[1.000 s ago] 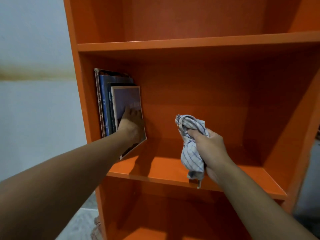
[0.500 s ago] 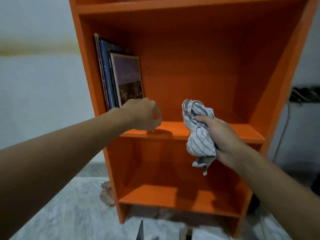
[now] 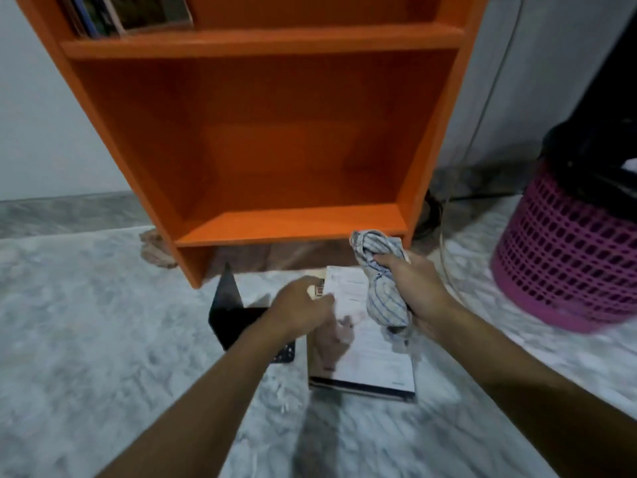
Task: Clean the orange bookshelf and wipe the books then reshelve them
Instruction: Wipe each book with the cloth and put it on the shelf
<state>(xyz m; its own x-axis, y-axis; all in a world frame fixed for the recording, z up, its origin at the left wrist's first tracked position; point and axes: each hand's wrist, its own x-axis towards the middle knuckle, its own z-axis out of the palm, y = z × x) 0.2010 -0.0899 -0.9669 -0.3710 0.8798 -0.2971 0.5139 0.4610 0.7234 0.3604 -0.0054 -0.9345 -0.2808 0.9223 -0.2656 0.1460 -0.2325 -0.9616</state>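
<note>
Two hands hovered low over a stack of books (image 3: 375, 360) lying flat on the marble floor (image 3: 86, 339), just in front of the bottom edge of the orange bookshelf (image 3: 262, 43). The right hand (image 3: 417, 291) gripped a bunched striped cloth (image 3: 382, 294) above the stack's far right corner, while the left hand (image 3: 303, 305) curled its fingers at the far left corner, blur hiding whether they actually held it. More books (image 3: 144, 12) stood at the left end of the shelf above; a black bookend (image 3: 224, 305) sat just left of the stack, a pink basket (image 3: 565, 263) well apart to the right.
</note>
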